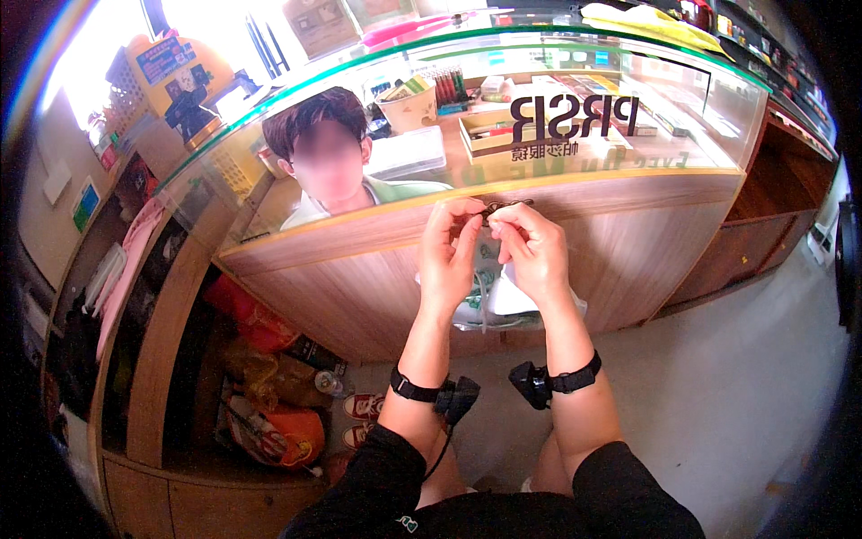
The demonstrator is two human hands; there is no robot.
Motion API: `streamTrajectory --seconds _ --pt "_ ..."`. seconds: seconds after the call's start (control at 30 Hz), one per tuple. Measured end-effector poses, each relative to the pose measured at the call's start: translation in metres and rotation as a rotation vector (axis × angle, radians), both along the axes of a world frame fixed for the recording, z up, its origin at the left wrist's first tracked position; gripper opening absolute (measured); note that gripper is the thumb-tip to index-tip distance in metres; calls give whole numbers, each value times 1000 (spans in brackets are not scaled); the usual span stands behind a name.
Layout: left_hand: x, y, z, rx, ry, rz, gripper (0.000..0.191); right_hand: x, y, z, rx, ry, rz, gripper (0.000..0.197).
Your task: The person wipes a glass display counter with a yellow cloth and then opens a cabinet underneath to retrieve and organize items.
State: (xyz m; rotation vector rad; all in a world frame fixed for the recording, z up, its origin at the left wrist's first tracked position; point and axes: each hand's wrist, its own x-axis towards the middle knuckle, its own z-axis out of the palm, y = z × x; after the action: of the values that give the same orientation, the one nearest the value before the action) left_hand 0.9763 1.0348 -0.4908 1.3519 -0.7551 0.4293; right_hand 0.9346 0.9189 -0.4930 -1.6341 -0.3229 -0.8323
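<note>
Raised side by side before the counter front are my left hand [450, 246] and my right hand [532, 246]. The fingertips of both pinch a small dark item [495, 210], which looks like a chain or a thin frame. Its exact kind is too small to tell, and the fingers hide part of it. One end of it reaches right, above my right fingers. Behind and below the hands is a clear plastic bag [475, 320] with green print, close to the wooden counter front [337, 290]. Something white [512, 293] shows at the bag, partly covered by my right wrist.
A glass display case [606, 145] bearing writing tops the counter. Inside are a paper tub [409, 108], a yellow box [491, 131] and a printed picture of a person [333, 155]. Open shelving [151, 357] stands left, with an orange bag [296, 434] and red shoes [363, 406] low down.
</note>
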Motion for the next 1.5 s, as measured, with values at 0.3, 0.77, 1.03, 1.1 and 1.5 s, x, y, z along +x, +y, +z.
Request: streamTrajectory --seconds 0.3,0.77,1.03,1.1,1.5 --pt "13 6 -13 133 91 -119 7 -2 -1 3 -40 -45 -41 8" --pt "7 -6 -15 -164 114 -141 3 -9 -22 13 -72 0 -285 9" --pt "10 -6 -15 -126 138 -277 4 -2 -15 6 50 69 -193 13" --pt "11 -5 -15 -106 149 -290 5 0 -15 4 44 66 -197 14" --pt "15 1 -11 -379 485 -487 6 2 -19 3 82 55 -247 13"
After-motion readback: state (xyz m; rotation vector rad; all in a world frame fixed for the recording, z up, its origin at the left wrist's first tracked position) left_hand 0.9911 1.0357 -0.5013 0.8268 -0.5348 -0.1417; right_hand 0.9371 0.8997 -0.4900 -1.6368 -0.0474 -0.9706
